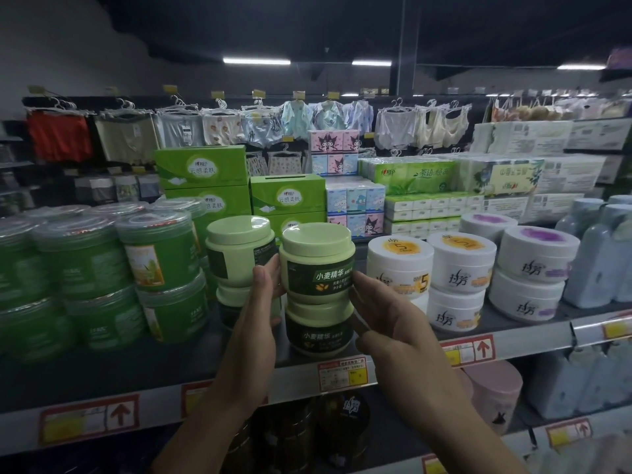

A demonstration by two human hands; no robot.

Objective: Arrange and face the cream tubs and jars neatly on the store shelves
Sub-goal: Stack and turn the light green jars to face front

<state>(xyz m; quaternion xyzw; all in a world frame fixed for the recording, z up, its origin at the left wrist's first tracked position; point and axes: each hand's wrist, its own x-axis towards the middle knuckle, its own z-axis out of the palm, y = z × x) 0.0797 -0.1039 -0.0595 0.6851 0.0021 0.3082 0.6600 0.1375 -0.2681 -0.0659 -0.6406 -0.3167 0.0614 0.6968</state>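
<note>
The top wheat-label jar is taken as the landmark: it is stacked on a matching lower jar near the front edge of the shelf, and its dark label is turned outward. It is clasped from both sides: the left hand is pressed to its left flank with the thumb raised beside the label, and the right hand is cupped against its right flank, fingers curled on the jar. Whether it is being turned or only steadied cannot be told.

Just left of it, a second pale-green stack is seen with its label turned partly aside, so facing there is judged unfinished. Further left, the clear green tubs are stacked in pairs. To the right, the white tubs are stacked with labels mostly forward. The work is judged partly done, with the current jar nearly faced
</note>
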